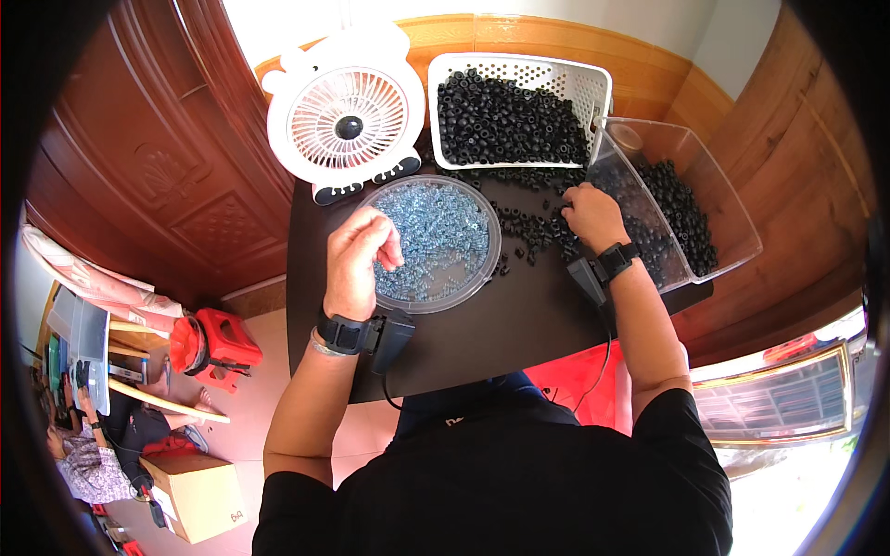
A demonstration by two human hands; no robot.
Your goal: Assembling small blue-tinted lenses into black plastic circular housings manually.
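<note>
My left hand [360, 255] is over the left side of a round clear tray [494, 246]. Its fingers are curled together, and whatever they may hold is hidden. Many small, bluish see-through pieces [431, 227] are spread in that tray. To the right, my right hand [594, 219] is at the edge of a scatter of small black hollow pieces [530, 227] on the dark table [464, 338]. Its fingers are bent and pressed together at their tips; I cannot make out what is in them. Both wrists wear black straps with a cabled box.
A white basket [519, 61] heaped with black pieces stands at the back. Right of it is a clear plastic bin [732, 218] with more of them. A white fan [349, 127] stands at the back left. Another person [93, 463] sits at far left near a cardboard box [197, 496].
</note>
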